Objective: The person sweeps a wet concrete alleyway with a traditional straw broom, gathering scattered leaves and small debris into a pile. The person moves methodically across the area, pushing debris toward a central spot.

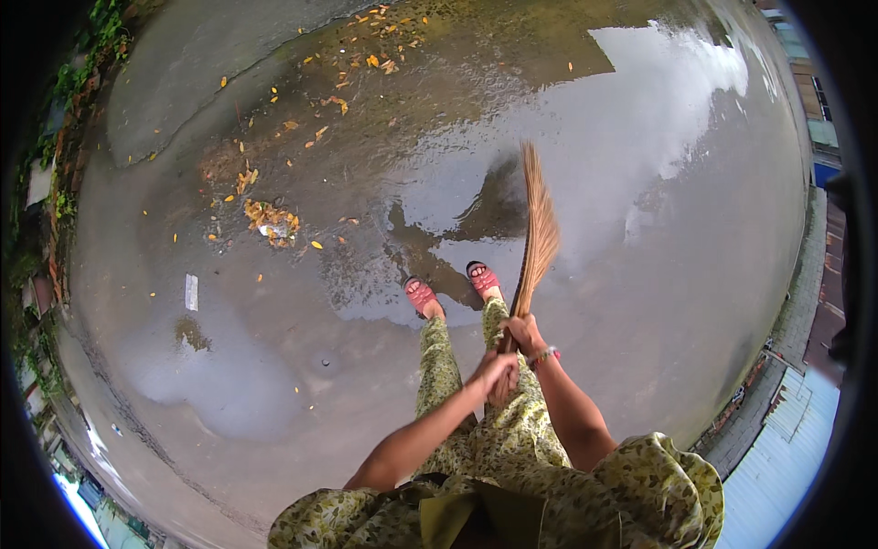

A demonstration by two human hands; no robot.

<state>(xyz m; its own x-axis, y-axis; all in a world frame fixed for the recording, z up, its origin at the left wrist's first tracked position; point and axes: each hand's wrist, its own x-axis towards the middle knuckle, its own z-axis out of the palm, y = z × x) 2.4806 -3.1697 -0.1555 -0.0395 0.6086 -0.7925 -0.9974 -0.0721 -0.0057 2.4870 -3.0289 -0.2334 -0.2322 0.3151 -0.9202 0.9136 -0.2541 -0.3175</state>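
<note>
A long broom (534,224) of brown bristles points away from me, its tip curving up and slightly left over the wet ground. Both my hands are wrapped around its handle end. My right hand (521,335), with a bracelet at the wrist, grips higher up, close to where the bristles begin. Lower down, my left hand (497,371) is closed around the handle, slightly blurred. To the left of the broom lies a small heap of yellow and brown leaves (272,223) with a whitish scrap in it.
Scattered leaves (372,62) spread over the far ground. A large puddle (585,119) reflects the sky ahead and right. My feet in red sandals (422,295) stand at its edge. A pale flat strip (191,293) lies at left. Plants (64,206) line the left side, buildings the right.
</note>
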